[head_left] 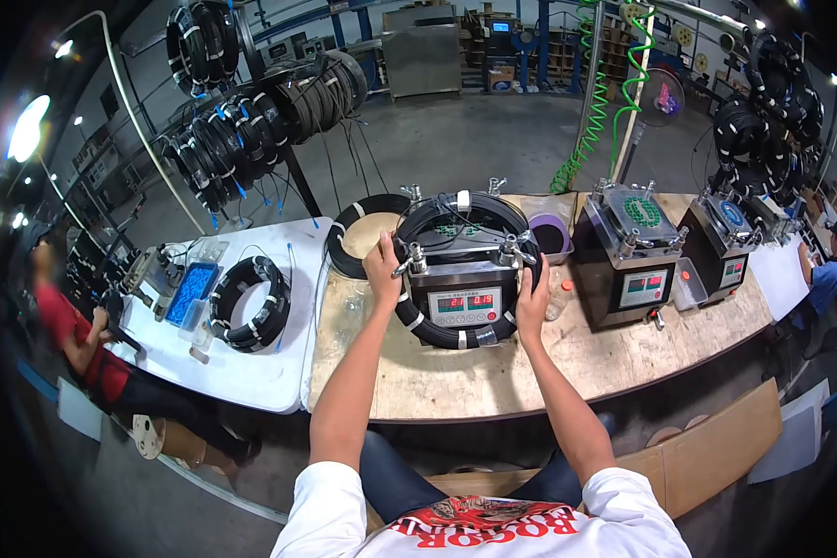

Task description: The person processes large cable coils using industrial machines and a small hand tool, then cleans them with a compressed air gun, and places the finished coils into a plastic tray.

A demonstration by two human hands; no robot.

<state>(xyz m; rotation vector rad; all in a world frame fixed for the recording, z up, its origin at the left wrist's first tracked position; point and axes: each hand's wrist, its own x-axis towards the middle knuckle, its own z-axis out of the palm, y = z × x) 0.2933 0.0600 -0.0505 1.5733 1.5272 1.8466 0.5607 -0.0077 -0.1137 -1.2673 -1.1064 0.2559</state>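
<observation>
A large coil of black cable, bound with white and silver ties, is tilted in front of a steel machine. The machine's front panel, with red and green digits, shows through the ring. My left hand grips the coil's left side, close to one of the clamp knobs. On the opposite side my right hand is closed around the cable, thumb toward me. Part of the machine's top is hidden behind the coil's upper arc.
Another black coil lies behind on the wooden table. A coil and blue bin sit on the white table at left. Two more machines stand right, near a clear bottle. People work at both sides.
</observation>
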